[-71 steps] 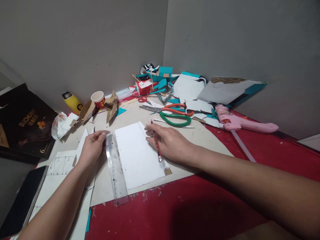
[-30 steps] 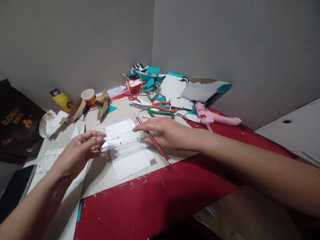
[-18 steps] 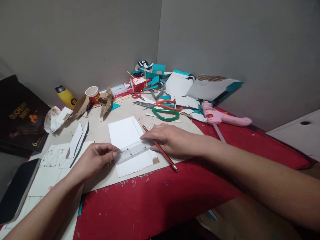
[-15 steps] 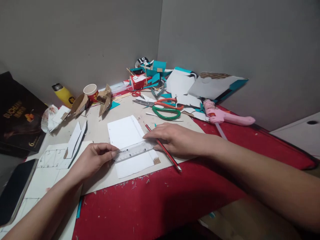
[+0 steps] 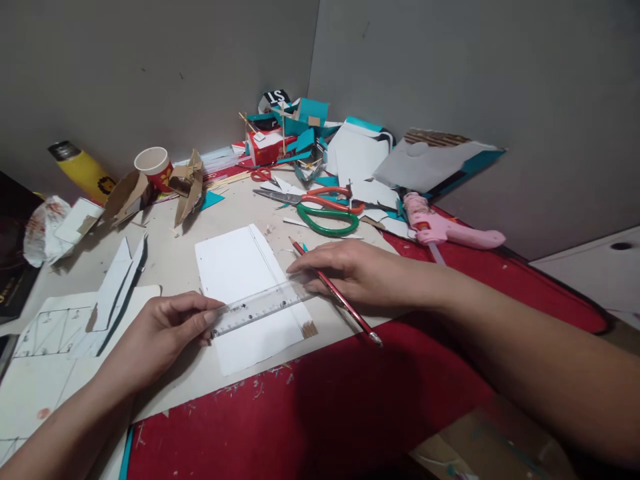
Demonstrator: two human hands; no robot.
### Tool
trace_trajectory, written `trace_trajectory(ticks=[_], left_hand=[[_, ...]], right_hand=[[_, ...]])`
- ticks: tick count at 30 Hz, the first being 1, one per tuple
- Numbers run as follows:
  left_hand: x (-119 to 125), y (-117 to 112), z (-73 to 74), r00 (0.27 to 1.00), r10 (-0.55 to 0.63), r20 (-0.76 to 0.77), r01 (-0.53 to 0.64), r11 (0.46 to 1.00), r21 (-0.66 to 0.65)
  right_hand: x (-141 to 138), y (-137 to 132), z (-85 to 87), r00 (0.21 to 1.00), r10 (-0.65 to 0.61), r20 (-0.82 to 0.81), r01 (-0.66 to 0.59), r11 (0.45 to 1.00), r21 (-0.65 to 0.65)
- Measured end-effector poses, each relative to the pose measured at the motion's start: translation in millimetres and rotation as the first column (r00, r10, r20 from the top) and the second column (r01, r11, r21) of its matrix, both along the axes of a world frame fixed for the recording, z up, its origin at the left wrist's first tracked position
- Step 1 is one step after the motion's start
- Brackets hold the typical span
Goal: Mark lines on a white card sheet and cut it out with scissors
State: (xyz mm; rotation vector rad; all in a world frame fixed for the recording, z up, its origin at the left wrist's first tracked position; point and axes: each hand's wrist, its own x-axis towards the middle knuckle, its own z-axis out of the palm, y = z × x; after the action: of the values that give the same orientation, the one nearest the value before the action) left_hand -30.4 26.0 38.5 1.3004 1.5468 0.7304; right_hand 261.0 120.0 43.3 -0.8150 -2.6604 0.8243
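Note:
A clear plastic ruler point(image 5: 260, 307) lies crosswise over a white paper sheet point(image 5: 235, 267) on a beige board point(image 5: 175, 267). My left hand point(image 5: 160, 330) pinches the ruler's left end between thumb and fingers. My right hand point(image 5: 350, 270) rests on the ruler's right end with its fingers flat, and a red pencil point(image 5: 336, 294) is held between its fingers, tip pointing away from me.
Orange and green scissors point(image 5: 320, 207), a pink glue gun point(image 5: 445, 229), teal and white paper scraps point(image 5: 350, 157), a paper cup point(image 5: 154, 165), a yellow bottle point(image 5: 83, 170) and cardboard pieces point(image 5: 187, 187) crowd the back. Drawn paper sheets point(image 5: 50, 333) lie at left on the red tabletop point(image 5: 310, 407).
The ruler went from lying lengthwise left of the paper to being lifted, turned and laid across the paper. Both hands now hold it down at its ends.

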Motion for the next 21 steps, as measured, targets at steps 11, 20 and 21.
trace_trajectory(ticks=[11, 20, 21], left_hand=[[0, 0, -0.2, 0.997, -0.029, -0.069, 0.032, 0.999, 0.037], [-1, -4, -0.4, 0.998, -0.05, -0.025, 0.051, 0.998, 0.036], [0, -4, 0.2, 0.999, -0.05, -0.022, 0.051, 0.998, 0.032]], right_hand=[[3, 0, -2.6, 1.0, -0.001, -0.019, 0.001, 1.0, 0.021], [3, 1, -9.0, 0.999, -0.021, -0.028, 0.022, 0.999, 0.037], [3, 2, -9.9, 0.999, -0.019, -0.035, 0.02, 0.999, 0.04]])
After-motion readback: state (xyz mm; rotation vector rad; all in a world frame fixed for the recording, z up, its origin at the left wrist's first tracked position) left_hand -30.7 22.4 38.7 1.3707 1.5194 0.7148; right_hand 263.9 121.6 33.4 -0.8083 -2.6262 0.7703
